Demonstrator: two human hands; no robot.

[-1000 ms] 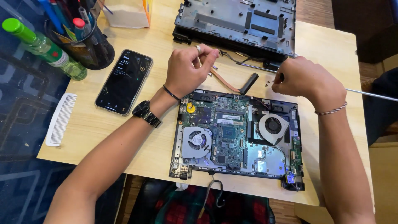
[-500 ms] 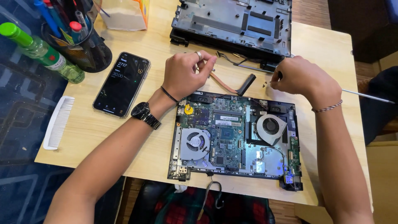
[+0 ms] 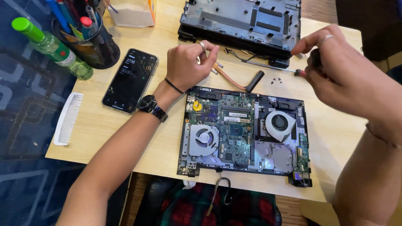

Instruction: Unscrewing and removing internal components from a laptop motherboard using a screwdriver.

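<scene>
An opened laptop base [image 3: 245,161] lies on the wooden table [image 3: 100,125], its green board and two round fans [image 3: 279,123] bared. My left hand [image 3: 187,63] rests just beyond the base's far left corner, fingers curled shut beside a copper heat pipe [image 3: 234,81]; whether it pinches anything small is hidden. My right hand [image 3: 343,77] hovers above the base's far right corner, gripping a screwdriver [image 3: 272,67] whose thin shaft points left along the front of the dark laptop cover [image 3: 243,21]. A few tiny screws [image 3: 276,79] lie under the shaft.
A black phone [image 3: 130,80] with a lit screen lies left of my left wrist. Further left are a white comb [image 3: 68,118], a green bottle [image 3: 52,48], a black mesh pen holder [image 3: 90,44] and a box [image 3: 130,10]. A cable [image 3: 217,188] hangs over the near table edge.
My right hand has lifted toward the camera and shifted right, and the screwdriver shaft now shows pointing left. My left hand has stayed by the heat pipe.
</scene>
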